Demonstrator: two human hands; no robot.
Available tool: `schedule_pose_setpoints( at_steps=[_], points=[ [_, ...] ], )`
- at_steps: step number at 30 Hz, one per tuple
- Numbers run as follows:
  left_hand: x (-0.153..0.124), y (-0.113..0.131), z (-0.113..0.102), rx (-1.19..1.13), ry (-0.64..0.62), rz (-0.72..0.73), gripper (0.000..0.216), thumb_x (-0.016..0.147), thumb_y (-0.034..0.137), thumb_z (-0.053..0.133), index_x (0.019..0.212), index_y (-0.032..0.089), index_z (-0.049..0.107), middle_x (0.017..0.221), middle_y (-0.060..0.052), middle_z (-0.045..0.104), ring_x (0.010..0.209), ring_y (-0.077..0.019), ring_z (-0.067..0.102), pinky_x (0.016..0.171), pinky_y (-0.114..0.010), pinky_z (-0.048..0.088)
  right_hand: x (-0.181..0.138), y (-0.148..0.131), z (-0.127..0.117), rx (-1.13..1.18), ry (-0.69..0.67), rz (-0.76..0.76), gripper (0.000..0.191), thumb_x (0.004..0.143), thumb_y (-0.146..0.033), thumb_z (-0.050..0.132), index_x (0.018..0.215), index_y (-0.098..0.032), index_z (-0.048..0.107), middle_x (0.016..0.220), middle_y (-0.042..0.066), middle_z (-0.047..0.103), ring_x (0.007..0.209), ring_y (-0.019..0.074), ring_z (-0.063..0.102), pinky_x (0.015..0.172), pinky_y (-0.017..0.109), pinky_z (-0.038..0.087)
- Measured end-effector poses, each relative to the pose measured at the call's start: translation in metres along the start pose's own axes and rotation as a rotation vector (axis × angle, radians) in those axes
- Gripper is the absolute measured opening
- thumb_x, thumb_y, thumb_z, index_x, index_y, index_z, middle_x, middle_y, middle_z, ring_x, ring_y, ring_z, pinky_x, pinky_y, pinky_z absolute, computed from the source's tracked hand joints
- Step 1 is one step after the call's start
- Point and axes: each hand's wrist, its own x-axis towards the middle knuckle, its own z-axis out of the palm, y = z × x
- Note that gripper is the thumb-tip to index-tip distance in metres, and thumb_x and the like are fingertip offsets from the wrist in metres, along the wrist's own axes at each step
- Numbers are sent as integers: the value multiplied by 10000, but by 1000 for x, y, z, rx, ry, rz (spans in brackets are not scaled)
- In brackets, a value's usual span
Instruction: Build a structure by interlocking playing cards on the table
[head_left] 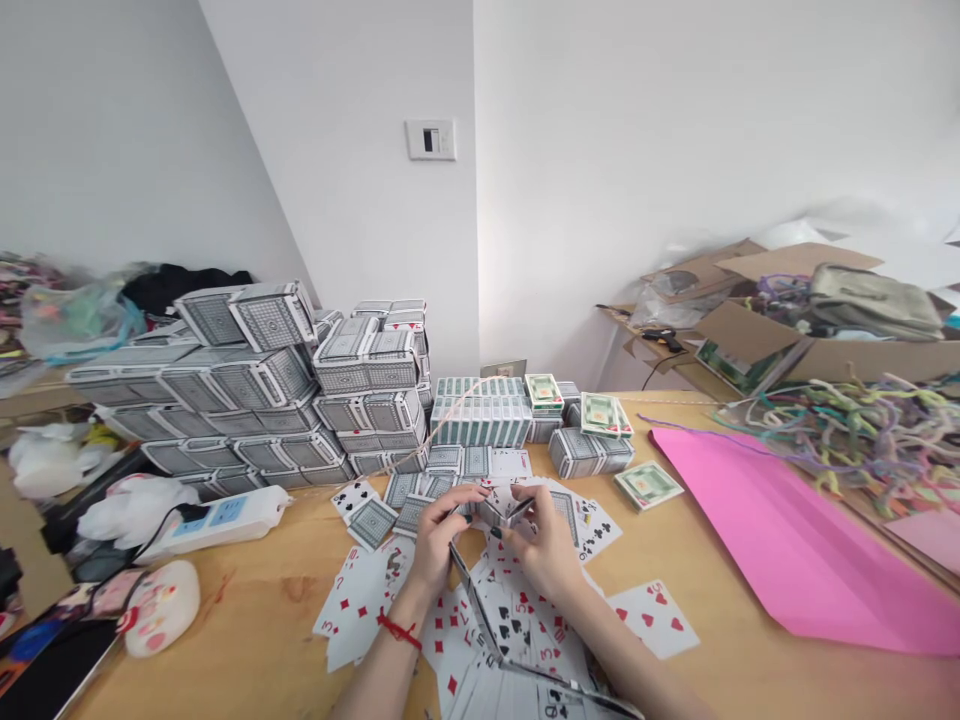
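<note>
Both of my hands meet above the table's middle. My left hand (437,538) pinches the left side of a folded playing card (501,503). The fingers of my right hand (546,542) grip the same card from the right, and its edges are bent up into a small box-like shape. Loose playing cards (517,625), many face up, spread beneath my wrists. Several face-down cards (405,490) lie just past my left fingers. A thin dark strap (480,612) runs from near my left hand toward the bottom edge.
Stacked blocks of folded cards (240,370) rise at the back left. Green card packs (480,412) stand behind my hands, and another pack (649,486) lies right. A power strip (217,520), pink sheet (780,560), yarn pieces (832,430) and a cardboard box (847,358) flank the workspace.
</note>
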Motion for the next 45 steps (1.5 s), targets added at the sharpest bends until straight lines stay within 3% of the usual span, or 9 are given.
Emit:
schedule_pose_setpoints(
  at_steps=[7, 17, 36, 40, 45],
  points=[
    [1, -1, -1, 40, -17, 1, 298, 554, 94, 463, 709, 165, 708, 937, -90, 660, 1025, -288, 525, 780, -363, 476, 0, 1, 0, -1, 7, 12, 304, 653, -202, 550, 918, -235, 405, 996, 50, 599, 803, 199, 581, 711, 322, 448],
    [4, -9, -9, 170, -50, 85, 267, 590, 117, 499, 740, 177, 712, 948, -81, 661, 1007, -282, 541, 875, -378, 411, 3, -1, -4, -24, 19, 44, 274, 635, -265, 606, 835, -227, 422, 873, 48, 645, 720, 199, 609, 661, 318, 457],
    [1, -13, -6, 245, -51, 153, 269, 619, 103, 485, 773, 181, 692, 997, -82, 639, 1015, -276, 535, 863, -375, 413, 5, 1, -2, -85, -4, 47, 296, 631, -291, 622, 837, -227, 419, 863, 43, 649, 741, 205, 623, 654, 311, 461],
    [7, -16, -10, 189, -22, 151, 252, 606, 108, 483, 743, 177, 682, 939, -82, 662, 995, -279, 548, 853, -386, 413, 6, -1, 1, -96, -75, 50, 462, 635, -297, 653, 1026, -236, 414, 993, 61, 637, 832, 219, 622, 716, 336, 465],
    [9, -13, -13, 152, 3, 111, 239, 605, 111, 474, 721, 172, 674, 913, -81, 668, 961, -272, 564, 823, -380, 424, 8, -7, -3, -152, -191, 48, 906, 563, -317, 723, 1310, -265, 213, 1208, 87, 543, 1024, 256, 566, 845, 379, 428]
  ],
)
